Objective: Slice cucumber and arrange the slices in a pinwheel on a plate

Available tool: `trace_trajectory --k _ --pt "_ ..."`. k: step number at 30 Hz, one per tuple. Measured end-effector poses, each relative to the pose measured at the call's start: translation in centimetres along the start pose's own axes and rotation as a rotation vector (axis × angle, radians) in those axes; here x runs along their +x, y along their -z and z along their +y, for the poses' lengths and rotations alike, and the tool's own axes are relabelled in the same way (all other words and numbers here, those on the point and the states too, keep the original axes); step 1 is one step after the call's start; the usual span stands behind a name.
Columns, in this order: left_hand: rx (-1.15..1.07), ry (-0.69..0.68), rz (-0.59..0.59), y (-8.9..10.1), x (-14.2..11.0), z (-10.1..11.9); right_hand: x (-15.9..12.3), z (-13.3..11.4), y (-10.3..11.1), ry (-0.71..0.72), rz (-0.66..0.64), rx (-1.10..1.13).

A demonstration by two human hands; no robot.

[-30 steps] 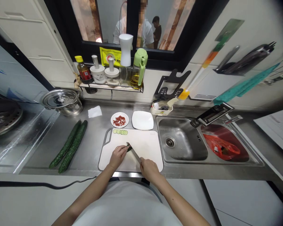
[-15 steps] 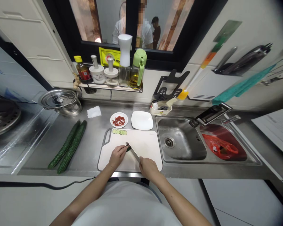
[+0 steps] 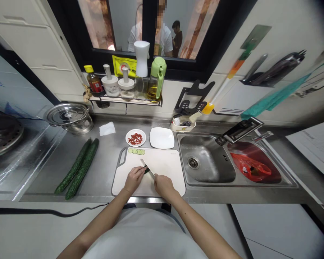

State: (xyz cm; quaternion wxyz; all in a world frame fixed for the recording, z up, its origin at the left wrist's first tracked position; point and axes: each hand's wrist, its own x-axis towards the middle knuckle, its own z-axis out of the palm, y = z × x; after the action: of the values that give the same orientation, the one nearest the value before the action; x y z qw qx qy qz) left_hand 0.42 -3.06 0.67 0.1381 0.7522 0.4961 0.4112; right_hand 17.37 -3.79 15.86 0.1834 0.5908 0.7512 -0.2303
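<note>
On the white cutting board (image 3: 167,163), my right hand (image 3: 164,185) is closed round the handle of a knife (image 3: 147,167), its blade slanting up and to the left. My left hand (image 3: 134,178) has its fingers pressed down on a short dark green cucumber piece (image 3: 147,171), mostly hidden by the fingers and the blade. Several pale green cucumber slices (image 3: 136,151) lie in a row near the board's upper left edge. Two whole cucumbers (image 3: 82,165) rest side by side on the steel counter, left of the board.
Behind the board stand a plate of small red pieces (image 3: 135,138) and a white square plate (image 3: 162,138). A double sink (image 3: 209,176) with a red plastic bag (image 3: 249,169) lies to the right. A lidded steel pot (image 3: 78,120) stands back left, beneath a shelf of seasonings (image 3: 126,99).
My right hand has moved left and slightly up with the knife, so the blade tip reaches farther past my left fingertips. My left hand stays in nearly the same place.
</note>
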Motion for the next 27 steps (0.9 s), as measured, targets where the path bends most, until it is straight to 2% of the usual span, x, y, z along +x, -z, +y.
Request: trace_trajectory --k 4,15,27 --pt "-0.014 -0.005 0.002 0.0 0.0 0.1 0.3 0.0 -0.1 0.003 0.007 0.010" --pt "0.004 -0.012 0.004 -0.1 0.0 -0.1 -1.3 0.6 -1.0 -0.024 -0.014 0.019" --pt "-0.017 0.006 0.004 -0.1 0.1 0.0 0.7 0.2 -1.3 0.006 0.032 0.029"
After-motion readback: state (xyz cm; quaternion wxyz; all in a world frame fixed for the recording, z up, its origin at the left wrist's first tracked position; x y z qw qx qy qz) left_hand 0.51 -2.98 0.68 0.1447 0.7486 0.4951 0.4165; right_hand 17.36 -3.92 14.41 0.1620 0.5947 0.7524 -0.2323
